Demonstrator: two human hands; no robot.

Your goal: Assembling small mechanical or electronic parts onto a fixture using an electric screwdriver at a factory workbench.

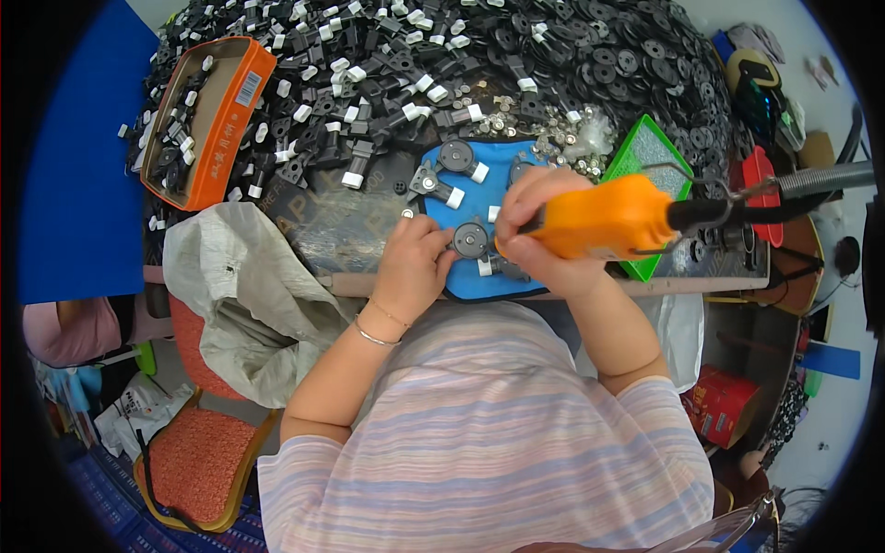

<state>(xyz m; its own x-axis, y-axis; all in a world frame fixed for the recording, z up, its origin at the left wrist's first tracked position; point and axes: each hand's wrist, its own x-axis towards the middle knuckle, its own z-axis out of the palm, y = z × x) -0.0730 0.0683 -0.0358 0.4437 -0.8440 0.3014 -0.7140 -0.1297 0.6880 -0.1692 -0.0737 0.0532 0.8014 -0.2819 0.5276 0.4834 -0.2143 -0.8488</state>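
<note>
My right hand (544, 230) is wrapped around an orange electric screwdriver (608, 219), held nearly level above the right side of a blue mat (505, 288). Its tip is hidden by my fingers. My left hand (412, 258) has its fingers curled in, the thumb and fingertips pressed to the left edge of a round black disc part (470, 241). A small silver metal piece (407, 214) shows by the left fingertips. Farther up the mat lie a second disc part (456, 156) and a black bracket with a white end (430, 182).
Heaped black parts with white ends (369, 78) cover the table's far side, with black discs (636, 60) at right. An orange box (224, 134) stands left, a green tray (636, 170) of tiny pieces right. A coiled spring (825, 180) and cable trail from the screwdriver.
</note>
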